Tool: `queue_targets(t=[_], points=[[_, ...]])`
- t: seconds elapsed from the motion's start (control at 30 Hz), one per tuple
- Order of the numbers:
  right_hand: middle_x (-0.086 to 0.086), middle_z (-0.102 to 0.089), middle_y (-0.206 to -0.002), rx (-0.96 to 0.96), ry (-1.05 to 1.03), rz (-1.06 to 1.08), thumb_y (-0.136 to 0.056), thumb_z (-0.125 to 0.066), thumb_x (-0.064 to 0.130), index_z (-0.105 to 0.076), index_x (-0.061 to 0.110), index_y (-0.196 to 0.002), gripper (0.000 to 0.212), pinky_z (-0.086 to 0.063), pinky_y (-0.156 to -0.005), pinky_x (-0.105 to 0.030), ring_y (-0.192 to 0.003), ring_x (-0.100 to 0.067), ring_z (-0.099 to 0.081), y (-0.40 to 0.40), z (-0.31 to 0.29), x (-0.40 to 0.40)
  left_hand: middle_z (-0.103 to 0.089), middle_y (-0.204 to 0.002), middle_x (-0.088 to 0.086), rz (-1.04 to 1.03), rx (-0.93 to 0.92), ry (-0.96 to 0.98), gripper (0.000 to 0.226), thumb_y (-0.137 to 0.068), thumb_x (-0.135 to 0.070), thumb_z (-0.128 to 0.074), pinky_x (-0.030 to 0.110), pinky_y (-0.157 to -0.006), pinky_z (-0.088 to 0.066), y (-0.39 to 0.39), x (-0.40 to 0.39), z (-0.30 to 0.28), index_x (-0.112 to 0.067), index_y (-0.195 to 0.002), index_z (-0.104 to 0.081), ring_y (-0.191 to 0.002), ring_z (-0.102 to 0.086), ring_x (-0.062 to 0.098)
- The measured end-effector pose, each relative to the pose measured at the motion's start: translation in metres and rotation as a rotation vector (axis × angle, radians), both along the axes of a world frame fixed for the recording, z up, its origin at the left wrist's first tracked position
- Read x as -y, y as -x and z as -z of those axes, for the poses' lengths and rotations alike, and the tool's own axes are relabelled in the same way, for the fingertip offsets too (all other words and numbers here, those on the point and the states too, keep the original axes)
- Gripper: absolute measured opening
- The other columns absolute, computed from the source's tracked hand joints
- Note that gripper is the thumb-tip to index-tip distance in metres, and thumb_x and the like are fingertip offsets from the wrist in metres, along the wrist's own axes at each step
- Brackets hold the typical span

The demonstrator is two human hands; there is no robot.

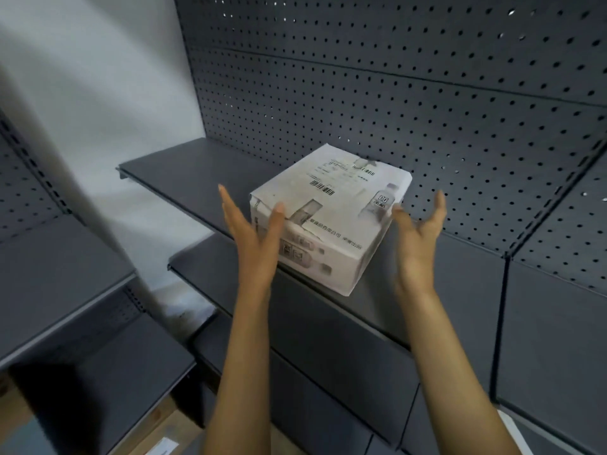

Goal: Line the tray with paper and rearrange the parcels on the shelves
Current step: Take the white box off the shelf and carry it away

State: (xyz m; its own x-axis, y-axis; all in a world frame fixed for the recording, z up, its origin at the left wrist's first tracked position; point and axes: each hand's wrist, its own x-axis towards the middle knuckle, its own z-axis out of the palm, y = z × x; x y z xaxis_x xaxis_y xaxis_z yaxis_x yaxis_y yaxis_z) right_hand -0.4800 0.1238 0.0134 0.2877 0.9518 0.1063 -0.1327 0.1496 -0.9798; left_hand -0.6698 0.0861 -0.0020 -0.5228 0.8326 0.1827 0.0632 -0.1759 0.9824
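A white parcel (328, 218) is sitting on the upper shelf (184, 172) of a dark grey rack, turned at an angle so that one corner is jutting out past the shelf's front edge. Its top is carrying a shipping label with barcodes, and its sides are showing printed bottles and some characters.

The left hand (253, 231) is reaching up at the parcel's left side, fingers straight and spread, with the thumb lying across the parcel's near left edge; whether the palm is pressing on the box cannot be told through the blur. It is not curling round anything.

The right hand (418, 231) is hovering just beside the parcel's right side, fingers loosely bent and parted, palm turned toward the box. It is holding nothing, and a narrow gap is showing between it and the parcel.

Behind the parcel a pegboard (394, 93) is forming the back of the rack. A second shelf (210, 261) is lying just below the first, with further tiers stepping down beneath the forearms. Another grey rack (59, 277) is standing at the left, and a pale wall (98, 93) is showing between the two. At the bottom left a brown box (157, 435) with a white label is lying low down.
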Motion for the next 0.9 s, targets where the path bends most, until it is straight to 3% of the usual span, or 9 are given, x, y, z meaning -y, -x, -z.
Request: queue_targets(t=[0.1, 0.17, 0.23, 0.33, 0.43, 0.53, 0.6, 0.77, 0.9], points=[[-0.001, -0.031, -0.164, -0.027, 0.04, -0.023, -0.095, -0.061, 0.03, -0.015, 0.034, -0.16, 0.08, -0.037, -0.117, -0.033, -0.147, -0.013, -0.037, 0.007, 0.01, -0.004, -0.01, -0.17, -0.009, -0.036, 0.236, -0.007, 0.083, -0.097, -0.047, -0.06, 0.043, -0.125, -0.023, 0.008, -0.014, 0.002, -0.047, -0.159, -0.004, -0.154, -0.02, 0.01], [0.002, -0.049, -0.154, 0.019, 0.068, -0.187, -0.099, -0.061, 0.021, -0.016, 0.03, -0.162, 0.077, -0.051, -0.095, -0.014, -0.132, -0.009, -0.055, 0.015, 0.017, -0.001, -0.017, -0.169, -0.006, -0.036, 0.308, -0.005, 0.074, -0.101, -0.042, -0.055, 0.033, -0.117, -0.028, 0.011, -0.021, 0.0, -0.045, -0.159, -0.008, -0.15, -0.028, 0.011], [0.005, -0.057, -0.147, 0.05, 0.048, -0.234, -0.1, -0.059, 0.013, -0.019, 0.03, -0.161, 0.075, -0.053, -0.082, -0.007, -0.121, -0.002, -0.063, 0.021, 0.021, 0.001, -0.032, -0.163, -0.006, 0.003, 0.304, 0.028, 0.064, -0.102, -0.041, -0.051, 0.026, -0.104, -0.037, 0.012, -0.026, -0.003, -0.04, -0.158, -0.02, -0.14, -0.042, 0.01], [0.012, -0.06, -0.139, 0.003, 0.048, -0.244, -0.102, -0.056, 0.009, -0.02, 0.032, -0.159, 0.072, -0.05, -0.073, -0.003, -0.1, 0.015, -0.066, 0.025, 0.019, 0.003, -0.067, -0.12, -0.009, 0.084, 0.278, 0.08, 0.028, -0.103, -0.036, -0.049, 0.021, -0.078, -0.043, 0.014, -0.027, -0.008, -0.03, -0.128, -0.059, -0.102, -0.062, 0.004], [0.012, -0.058, -0.141, -0.033, 0.089, -0.214, -0.104, -0.052, 0.012, -0.017, 0.036, -0.16, 0.071, -0.053, -0.079, -0.007, -0.111, 0.006, -0.064, 0.03, 0.017, 0.007, -0.068, -0.099, -0.012, 0.091, 0.265, 0.067, 0.012, -0.103, -0.03, -0.051, 0.019, -0.072, -0.044, 0.015, -0.024, -0.017, -0.03, -0.105, -0.062, -0.09, -0.063, 0.004], [0.008, -0.059, -0.145, -0.071, 0.112, -0.196, -0.105, -0.05, 0.017, -0.021, 0.037, -0.158, 0.064, -0.049, -0.109, -0.034, -0.127, -0.013, -0.062, 0.033, 0.012, 0.015, -0.067, -0.096, -0.017, 0.119, 0.222, 0.019, 0.011, -0.103, -0.029, -0.051, 0.007, -0.065, -0.046, 0.017, -0.021, -0.03, -0.033, -0.1, -0.062, -0.077, -0.065, -0.011], [0.008, -0.06, -0.145, -0.086, 0.11, -0.187, -0.104, -0.051, 0.021, -0.023, 0.036, -0.158, 0.063, -0.043, -0.115, -0.041, -0.129, -0.014, -0.061, 0.031, 0.003, 0.023, -0.069, -0.101, -0.017, 0.168, 0.17, -0.021, 0.01, -0.103, -0.03, -0.053, 0.001, -0.064, -0.045, 0.021, -0.018, -0.041, -0.032, -0.102, -0.063, -0.076, -0.064, -0.017], [0.007, -0.059, -0.146, -0.116, 0.052, -0.098, -0.104, -0.052, 0.02, -0.021, 0.032, -0.16, 0.066, -0.05, -0.109, -0.039, -0.125, -0.015, -0.065, 0.022, -0.022, 0.045, -0.073, -0.111, -0.011, 0.27, 0.099, -0.06, 0.016, -0.101, -0.034, -0.054, 0.015, -0.079, -0.049, 0.025, -0.002, -0.052, -0.024, -0.109, -0.062, -0.097, -0.067, -0.003], [0.008, -0.059, -0.145, -0.113, 0.023, -0.048, -0.105, -0.049, 0.015, -0.021, 0.033, -0.16, 0.064, -0.059, -0.091, -0.023, -0.117, -0.009, -0.067, 0.019, -0.032, 0.075, -0.072, -0.098, -0.013, 0.342, 0.125, -0.039, 0.013, -0.101, -0.033, -0.054, 0.017, -0.074, -0.05, 0.021, 0.012, -0.053, -0.021, -0.101, -0.059, -0.086, -0.066, -0.003]])
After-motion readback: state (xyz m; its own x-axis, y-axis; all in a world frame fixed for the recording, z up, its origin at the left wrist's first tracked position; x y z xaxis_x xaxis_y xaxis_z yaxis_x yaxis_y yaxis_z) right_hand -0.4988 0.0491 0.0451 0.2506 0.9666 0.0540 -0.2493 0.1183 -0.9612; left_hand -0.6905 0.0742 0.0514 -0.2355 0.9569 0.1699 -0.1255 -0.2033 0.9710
